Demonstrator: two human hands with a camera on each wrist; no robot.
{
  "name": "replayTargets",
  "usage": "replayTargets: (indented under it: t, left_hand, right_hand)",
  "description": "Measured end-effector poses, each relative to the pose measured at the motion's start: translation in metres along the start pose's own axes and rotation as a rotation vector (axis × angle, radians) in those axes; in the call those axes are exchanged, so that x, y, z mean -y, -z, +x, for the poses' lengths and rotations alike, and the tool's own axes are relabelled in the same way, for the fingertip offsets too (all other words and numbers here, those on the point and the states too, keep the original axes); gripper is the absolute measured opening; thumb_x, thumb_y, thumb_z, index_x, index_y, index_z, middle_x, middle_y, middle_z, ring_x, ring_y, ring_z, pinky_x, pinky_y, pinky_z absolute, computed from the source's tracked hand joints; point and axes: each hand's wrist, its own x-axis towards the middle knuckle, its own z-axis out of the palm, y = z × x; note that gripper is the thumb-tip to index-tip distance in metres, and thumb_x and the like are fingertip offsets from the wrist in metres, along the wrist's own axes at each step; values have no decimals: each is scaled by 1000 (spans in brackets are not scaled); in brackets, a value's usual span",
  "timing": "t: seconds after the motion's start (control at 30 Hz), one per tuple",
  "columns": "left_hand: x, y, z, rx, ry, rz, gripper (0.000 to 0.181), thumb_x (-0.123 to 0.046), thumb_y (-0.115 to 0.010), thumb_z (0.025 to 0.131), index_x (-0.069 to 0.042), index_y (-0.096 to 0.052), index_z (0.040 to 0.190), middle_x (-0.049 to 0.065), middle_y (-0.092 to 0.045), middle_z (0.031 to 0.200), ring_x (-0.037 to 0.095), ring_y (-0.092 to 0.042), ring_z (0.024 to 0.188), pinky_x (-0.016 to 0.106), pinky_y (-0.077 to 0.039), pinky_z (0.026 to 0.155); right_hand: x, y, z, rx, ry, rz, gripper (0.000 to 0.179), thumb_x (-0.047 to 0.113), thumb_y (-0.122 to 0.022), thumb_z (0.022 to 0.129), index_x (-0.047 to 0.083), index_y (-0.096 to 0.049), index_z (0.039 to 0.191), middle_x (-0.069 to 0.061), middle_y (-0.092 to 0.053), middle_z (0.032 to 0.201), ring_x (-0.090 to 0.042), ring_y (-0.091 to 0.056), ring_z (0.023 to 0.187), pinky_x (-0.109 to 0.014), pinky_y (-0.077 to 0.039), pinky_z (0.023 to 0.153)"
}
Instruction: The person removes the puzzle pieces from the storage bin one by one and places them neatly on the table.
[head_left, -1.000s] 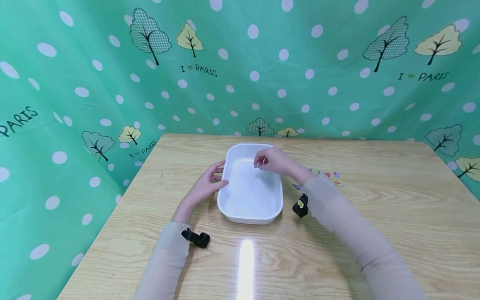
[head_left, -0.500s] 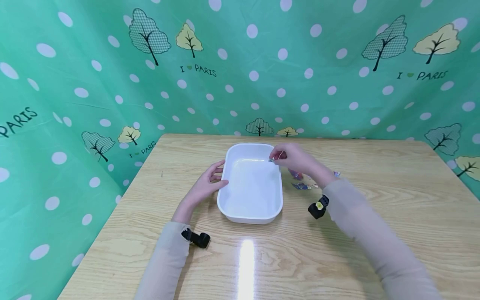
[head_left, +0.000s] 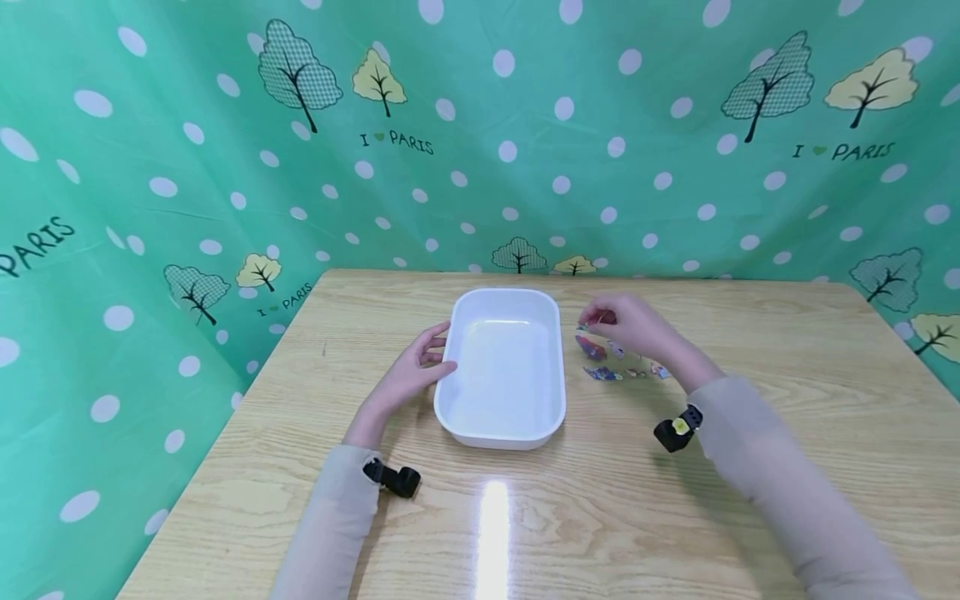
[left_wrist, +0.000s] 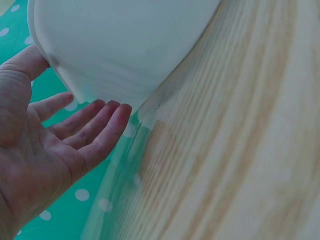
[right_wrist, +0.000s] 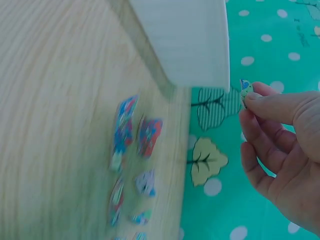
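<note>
A white rectangular plastic tub stands on the wooden table. My left hand holds its left side, the thumb hooked over the rim and the fingertips against the outer wall. Just right of the tub's far corner, my right hand pinches a small flat colourful piece between thumb and index finger; it looks like a sticker or paper cutout, mostly green and blue. The other right fingers are loosely bent. Beneath that hand lie several similar pieces, among them a red and blue one.
More colourful pieces lie in loose rows on the wooden table, right of the tub. A green dotted curtain hangs behind and to the left. Black wrist cameras are strapped to both sleeves.
From over the tub, my right hand has moved right, past the rim, still pinching the small piece. More of the pieces on the table now show. The left hand and tub stay in place.
</note>
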Motion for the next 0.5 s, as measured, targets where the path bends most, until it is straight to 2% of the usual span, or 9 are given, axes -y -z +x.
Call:
replayTargets:
  t: [0.23,0.5]
  left_hand:
    - [0,0,-1,-4,-1,4,68,-15,-60,86,-12,-24,144,19,-37,136,34,-43,118,45,-39,98]
    - [28,2,15,-20,-6,-2,69,-23,-63,85,-23,-26,143,14,-38,137,31,-44,118,44,-40,97]
  right_hand:
    - [-21,8,-20,-12,-49,-21,14,6,-57,87,4,-66,99,-7,-64,89,-19,-56,79,-33,-47,71]
    - [-44,15,-40,-13,-99,-21,15,7,-56,88,2,-64,99,-10,-63,89,-20,-55,79,-32,-47,66]
